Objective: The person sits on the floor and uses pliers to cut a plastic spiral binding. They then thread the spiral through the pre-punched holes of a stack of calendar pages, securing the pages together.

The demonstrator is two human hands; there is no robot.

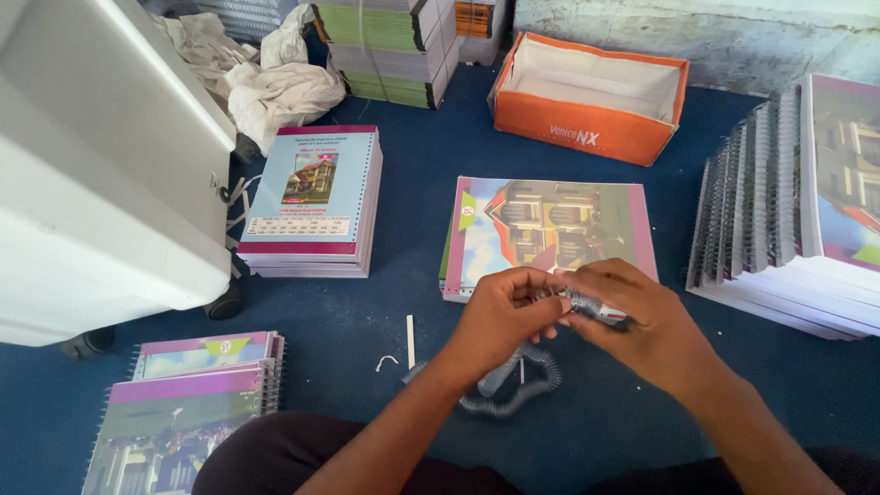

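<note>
The left hand (502, 316) and right hand (632, 321) are both pinching one grey wire spiral coil (587, 305), thin and tightly wound, above the unbound notebook (550, 229); its slack is looping onto the blue floor (440, 156).

We are sitting on the floor (403, 165) with a notebook stack (548, 234) lying just beyond our hands. Another stack (314, 202) is lying to its left, a box (587, 101) behind it, bound notebooks (788, 211) to its right. A machine (101, 165) is standing far left.
</note>
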